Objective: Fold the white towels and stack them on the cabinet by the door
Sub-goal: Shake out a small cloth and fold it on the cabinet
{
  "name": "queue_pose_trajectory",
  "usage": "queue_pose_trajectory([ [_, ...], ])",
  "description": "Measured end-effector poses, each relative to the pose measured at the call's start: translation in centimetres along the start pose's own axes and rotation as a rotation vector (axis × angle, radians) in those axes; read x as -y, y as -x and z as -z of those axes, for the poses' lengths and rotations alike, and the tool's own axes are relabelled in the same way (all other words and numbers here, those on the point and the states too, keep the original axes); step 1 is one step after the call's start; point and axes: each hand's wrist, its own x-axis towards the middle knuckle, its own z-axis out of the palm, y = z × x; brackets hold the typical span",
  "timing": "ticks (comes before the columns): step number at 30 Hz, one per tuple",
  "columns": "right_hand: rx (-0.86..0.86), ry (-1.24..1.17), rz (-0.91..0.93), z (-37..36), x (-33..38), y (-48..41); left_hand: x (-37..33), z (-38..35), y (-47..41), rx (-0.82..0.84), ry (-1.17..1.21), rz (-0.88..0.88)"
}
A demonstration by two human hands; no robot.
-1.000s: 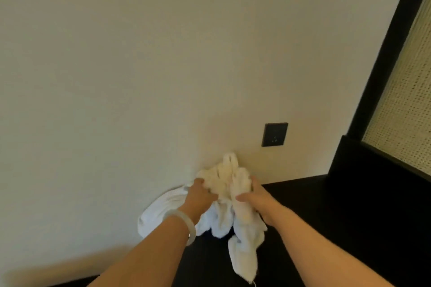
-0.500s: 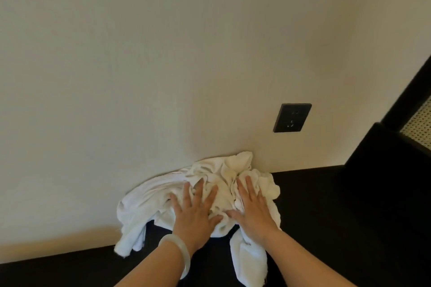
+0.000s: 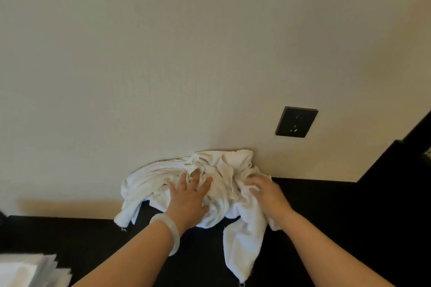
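Item: white towel (image 3: pixel 210 177), one crumpled heap, unfolded, lying on the dark cabinet top (image 3: pixel 338 216) and pushed against the cream wall (image 3: pixel 163 53); one end trails forward towards the viewer, another spills to the left. Left hand (image 3: pixel 189 200): laid flat on the middle of the heap, fingers (image 3: pixel 181 180) straight and spread apart, pressing the cloth down; pale bangle (image 3: pixel 171 233) on the wrist. Right hand (image 3: pixel 267 196): on the right side of the heap, fingers (image 3: pixel 253 188) curled into the cloth and apparently clamped on a bunch of it. Step in hand, by judgement: the opening of the fold, with the towel being sorted out of its tangle and no edge or corner yet squared. The next move likely calls for finding two corners, drawing the towel out flat across the free surface away from the wall, and smoothing it before the first fold. Also present: black socket plate (image 3: pixel 296 121) on the wall, above and to the right of the heap, and a blurred pale stack (image 3: pixel 30 270) at the lower left corner; whether that is folded towels or paper cannot be told. Brands, labels, writing: none legible; the socket plate shows only its pin holes, and no tag is visible on the towel.
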Motion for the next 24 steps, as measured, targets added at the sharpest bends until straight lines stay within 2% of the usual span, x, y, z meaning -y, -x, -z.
queue_pose_trajectory([
  [3,-0.114,-0.032,0.033,5.2,0.2,0.5,-3.2,2.7,1.0,-0.072,0.074,0.028],
  [5,-0.166,-0.118,0.111,8.3,1.0,0.5,-5.7,4.5,1.1,-0.167,0.117,-0.027],
  [7,-0.234,-0.182,0.201,11.6,2.6,0.7,-8.3,6.5,1.1,-0.241,0.254,-0.102],
  [11,-0.213,-0.226,0.344,18.1,6.9,2.4,-12.9,10.6,0.7,-0.322,0.577,-0.244],
  [14,-0.275,-0.315,0.419,21.6,9.4,3.1,-15.5,13.5,-0.1,-0.31,0.77,-0.242],
  [17,-0.389,-0.36,0.418,24.0,9.8,2.7,-16.2,14.9,-0.9,-0.375,0.954,-0.193],
  [19,-0.445,-0.302,0.322,24.9,7.4,1.7,-15.6,14.6,-0.9,-0.363,0.842,-0.171],
  [22,-0.42,-0.168,0.136,25.3,2.6,0.8,-13.9,13.2,-0.8,-0.268,0.573,-0.105],
  [24,-0.434,-0.139,0.104,25.7,1.0,0.6,-12.9,12.7,-0.8,-0.231,0.423,-0.051],
])
